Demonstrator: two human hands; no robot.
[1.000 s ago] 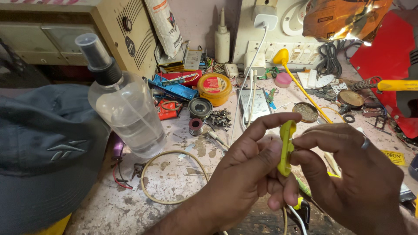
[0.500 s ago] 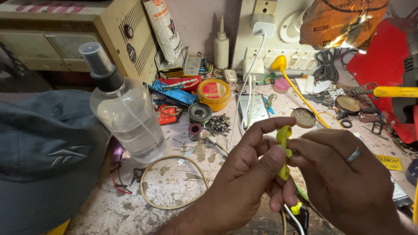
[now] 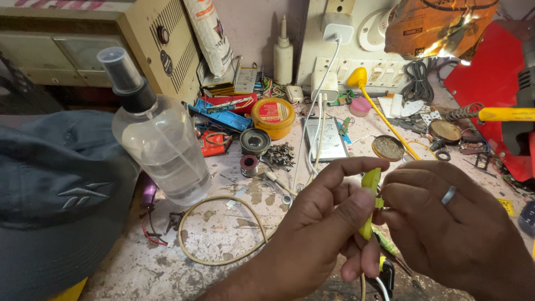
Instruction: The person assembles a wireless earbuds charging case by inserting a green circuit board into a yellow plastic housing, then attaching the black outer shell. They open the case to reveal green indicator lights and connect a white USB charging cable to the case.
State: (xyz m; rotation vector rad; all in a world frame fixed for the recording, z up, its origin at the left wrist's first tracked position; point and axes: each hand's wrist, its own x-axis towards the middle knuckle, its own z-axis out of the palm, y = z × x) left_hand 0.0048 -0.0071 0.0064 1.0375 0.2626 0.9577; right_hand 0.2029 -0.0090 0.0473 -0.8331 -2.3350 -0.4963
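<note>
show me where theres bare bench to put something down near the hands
Barest patch: the worn benchtop inside and around the cream cable loop, between the spray bottle and the left hand. Behind, around the round orange tin and small speaker, it is crowded.

A worn counter (image 3: 223, 234) with flaking, stained pale paint fills the lower view, strewn with small parts and wire. Behind it rises a plain pinkish wall (image 3: 253, 28), against which a white switch-and-socket panel (image 3: 384, 69) is mounted, with a white charger (image 3: 338, 32) plugged in above. At the back left stands a beige cabinet (image 3: 83, 50) with a slotted side. A red panel (image 3: 490, 83) leans at the right. Bright warm light glints off an orange object (image 3: 434, 28) at the top right.
</note>
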